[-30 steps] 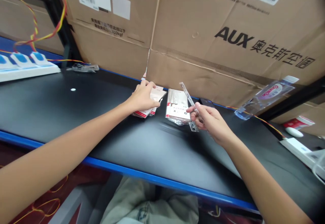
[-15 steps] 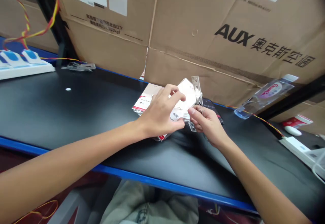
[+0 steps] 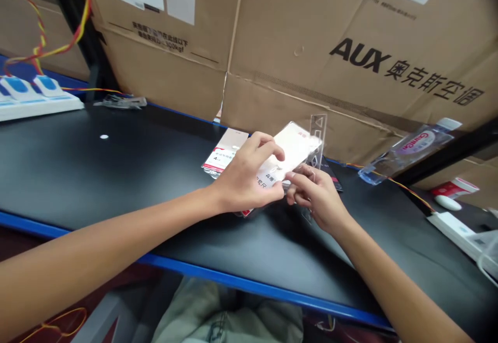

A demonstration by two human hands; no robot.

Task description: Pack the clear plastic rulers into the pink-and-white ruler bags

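Observation:
My left hand is curled over a white ruler-set package, gripping it at the near side; the palm hides part of it. Fingers closed around a clear plastic ruler with triangular cutouts, my right hand is just right of that package. The ruler stands up past the fingers, and its lower end shows beneath them. Partly under my left hand lies another packaged set with a red and white label. A dark object, perhaps a phone, is behind my right hand.
Large cardboard boxes back the black tabletop. To the right are a clear bottle lying on its side, a red and white tube and a white power strip. Another power strip with plugs sits at left.
The clear ruler has moved right, away from the package, with my right hand shifting slightly right and down. More of the package's white face shows. My left hand stays nearly still.

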